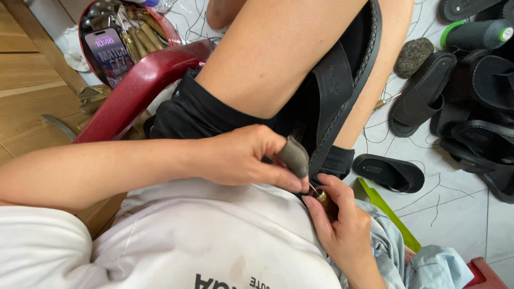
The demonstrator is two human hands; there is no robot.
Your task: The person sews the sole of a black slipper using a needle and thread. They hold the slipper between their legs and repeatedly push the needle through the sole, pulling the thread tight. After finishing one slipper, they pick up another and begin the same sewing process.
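Sandal [342, 91], one, black, lay clamped between the knees just above both hands; left hand [246, 158] pinched its edge, right hand [340, 219] gripped one awl [319, 195].

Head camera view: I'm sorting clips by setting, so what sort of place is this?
Probably a small shoemaking or sandal-repair spot on a tiled floor: black sandals piled about, loose thread, and the right hand working an awl at a black sandal.

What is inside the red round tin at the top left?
The tin holds a phone with a lit screen, brass-coloured tool handles and some metal pieces. The phone and tools cover its bottom.
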